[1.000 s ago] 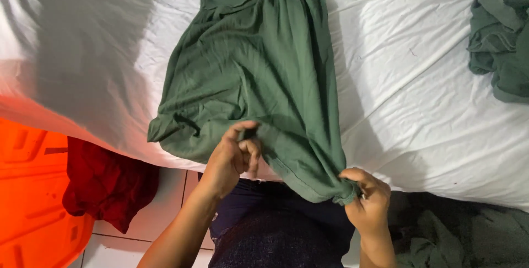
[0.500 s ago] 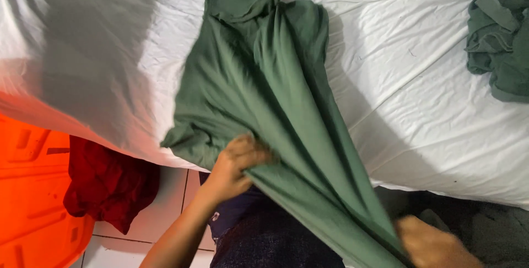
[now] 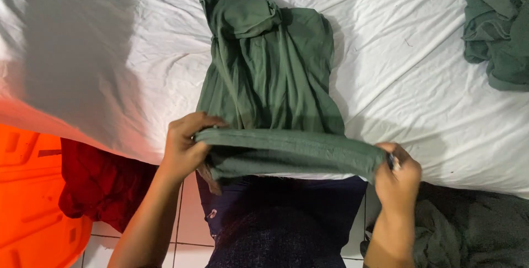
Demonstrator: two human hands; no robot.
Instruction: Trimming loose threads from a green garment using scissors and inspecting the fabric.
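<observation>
Green garment (image 3: pixel 270 75): lies on the bed at frame centre, its far end bunched at 12 o'clock, its near hem drawn taut as a flat band across the bed's near edge at 6 o'clock.

Bed (image 3: pixel 419 80): covered in a creased white sheet, fills the upper frame from 9 to 3 o'clock; a shadow falls over its 10 o'clock part.

Orange plastic item (image 3: pixel 27 202): at 8 o'clock, below the bed edge; its kind cannot be told.

Red cloth (image 3: pixel 99 182): just beside the orange item, hanging by the bed edge at 8 o'clock.

Second green heap (image 3: pixel 498 25): on the bed at 2 o'clock, well apart from the garment.

Grey-green cloth (image 3: pixel 468 229): at 4 o'clock, below the bed edge.

Left hand (image 3: pixel 187 146): fingers curled closed over the hem's left end.

Right hand (image 3: pixel 398 177): closed in a pinch on the hem's right end.
</observation>
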